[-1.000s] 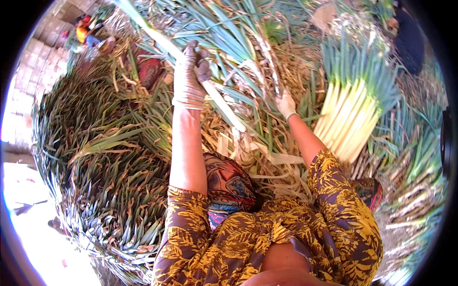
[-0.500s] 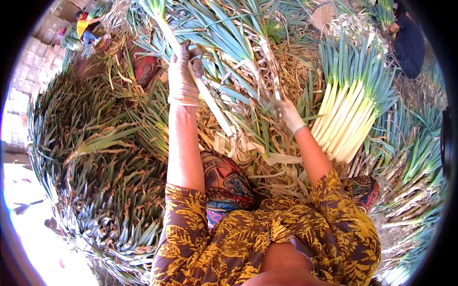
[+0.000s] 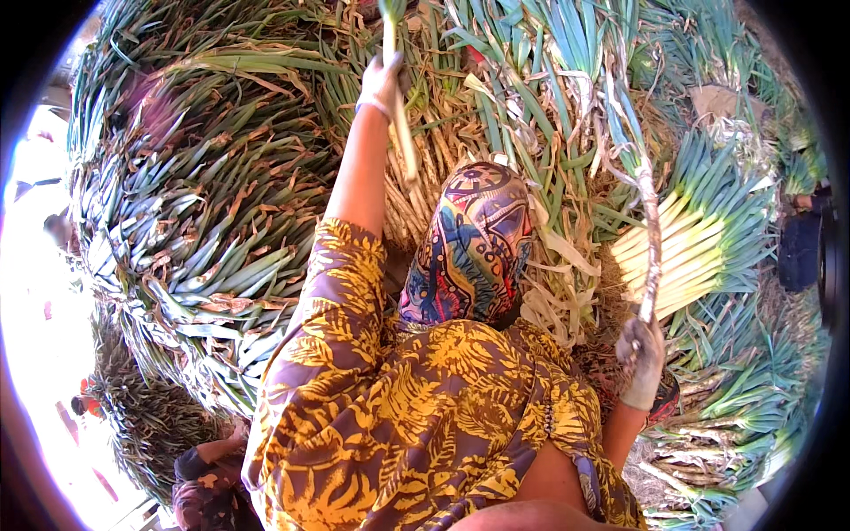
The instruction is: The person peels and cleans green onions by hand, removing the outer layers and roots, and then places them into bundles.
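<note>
My left hand (image 3: 381, 87), in a pale glove, is closed round a long green onion (image 3: 403, 137) with a smooth white stalk. It is held up at the top, its leafy end running out of view. My right hand (image 3: 639, 356), in a soiled glove, grips the root end of another green onion (image 3: 652, 248). That one has a brown, dirty stalk covered in dry skin, and its leaves stretch away over loose green onions. Right of it lies a fanned pile of clean white-stalked green onions (image 3: 677, 257).
A large heap of green onions (image 3: 221, 177) fills the left. My knee in patterned cloth (image 3: 478, 239) stands in the middle, with dry peeled skins (image 3: 558, 301) beside it. More unpeeled green onions (image 3: 708, 425) lie at lower right. Another person (image 3: 212, 487) is at lower left.
My view has turned left. My right hand has drawn back toward my body with the dirty green onion. My left hand has swung out leftward, still holding the white one.
</note>
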Demonstrator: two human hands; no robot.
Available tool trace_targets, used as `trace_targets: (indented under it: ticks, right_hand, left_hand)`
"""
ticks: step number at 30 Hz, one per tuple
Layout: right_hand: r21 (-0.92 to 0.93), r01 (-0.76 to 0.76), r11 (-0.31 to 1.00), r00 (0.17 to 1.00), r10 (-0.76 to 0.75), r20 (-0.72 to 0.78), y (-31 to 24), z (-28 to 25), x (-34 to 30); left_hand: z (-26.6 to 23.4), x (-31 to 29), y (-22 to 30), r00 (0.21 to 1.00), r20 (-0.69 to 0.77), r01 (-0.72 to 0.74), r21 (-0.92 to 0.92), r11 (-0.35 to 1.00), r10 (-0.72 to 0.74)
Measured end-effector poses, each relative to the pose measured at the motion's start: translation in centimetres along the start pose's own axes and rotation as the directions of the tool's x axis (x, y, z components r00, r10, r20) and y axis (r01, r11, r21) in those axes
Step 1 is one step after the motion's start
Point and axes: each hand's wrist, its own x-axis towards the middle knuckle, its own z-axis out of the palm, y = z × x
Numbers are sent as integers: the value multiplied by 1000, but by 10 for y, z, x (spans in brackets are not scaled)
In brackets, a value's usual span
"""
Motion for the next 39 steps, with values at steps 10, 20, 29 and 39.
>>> trace_targets:
  ticks: [10, 20, 29, 39]
  right_hand:
    - [60, 397, 916, 912, -386, -139, -50, 13, -66]
    - [-68, 572, 817, 820, -568, 80, -35, 70, 54]
    - [-851, 365, 378, 729, -685, 9, 58, 48, 88]
    - [-662, 547, 512, 660, -750, -35, 5, 86, 86]
  left_hand:
    - [-103, -12, -128, 920, -391, 365, 873, 323, 17]
    - [257, -108, 115, 589, 805, -96, 153, 984, -67]
    - [280, -103, 63, 701, 713, 334, -294, 895, -27]
    - [284, -104, 63, 660, 748, 368, -245, 897, -66]
